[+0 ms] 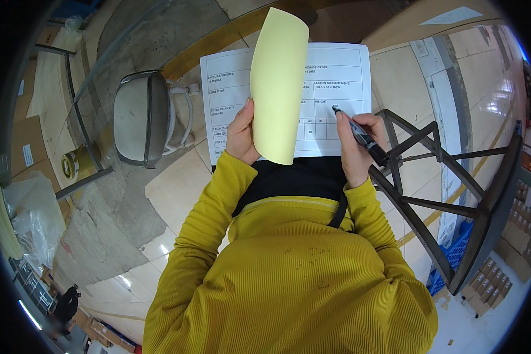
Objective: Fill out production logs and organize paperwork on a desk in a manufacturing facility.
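A curled pale-yellow sheet of paper (pixel 280 82) rises upright in my left hand (pixel 242 131), pinched along its lower left edge. Behind it lies a white printed form (pixel 230 76) with ruled boxes, partly hidden by the yellow sheet. My right hand (pixel 358 144) is closed around a black marker (pixel 367 140), whose tip points up and left onto the form, at or just above a small dark mark in one of its right-hand boxes. Whether the tip touches the paper I cannot tell. My black-clad lap (pixel 295 182) shows below the form.
A padded grey seat (pixel 138 121) stands at left, beside a roll of tape (pixel 71 165) and clear plastic wrap (pixel 35 218). Dark metal framing (pixel 430 206) rises close to my right arm. Beyond it are a blue crate (pixel 451 256) and stacked cartons (pixel 488 283). Another person (pixel 65 307) is far left.
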Demonstrator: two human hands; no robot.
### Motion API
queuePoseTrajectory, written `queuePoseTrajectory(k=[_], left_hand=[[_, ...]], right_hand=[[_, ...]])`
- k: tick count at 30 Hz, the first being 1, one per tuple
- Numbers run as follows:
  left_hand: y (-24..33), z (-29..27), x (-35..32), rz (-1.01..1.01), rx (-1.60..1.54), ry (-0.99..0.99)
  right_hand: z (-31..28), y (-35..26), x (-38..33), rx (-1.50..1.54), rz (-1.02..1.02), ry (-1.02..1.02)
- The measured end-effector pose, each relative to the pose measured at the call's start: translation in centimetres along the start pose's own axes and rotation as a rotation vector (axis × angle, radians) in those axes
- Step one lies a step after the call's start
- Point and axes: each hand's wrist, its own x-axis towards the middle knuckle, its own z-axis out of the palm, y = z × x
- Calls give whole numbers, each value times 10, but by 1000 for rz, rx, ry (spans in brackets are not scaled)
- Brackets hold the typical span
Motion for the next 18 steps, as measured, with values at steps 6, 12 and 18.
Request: queuePoseTrajectory(k=[6,12,18], left_hand=[[-2,-10,0,-25,-76,-14],[0,-9,-1,-22,-82,-11],[0,-9,0,-19,-84,-3]], right_hand=[[3,15,4,-103,-57,-28],[7,19,3,-137,-150,-36],[7,21,6,-162,-176,-68]])
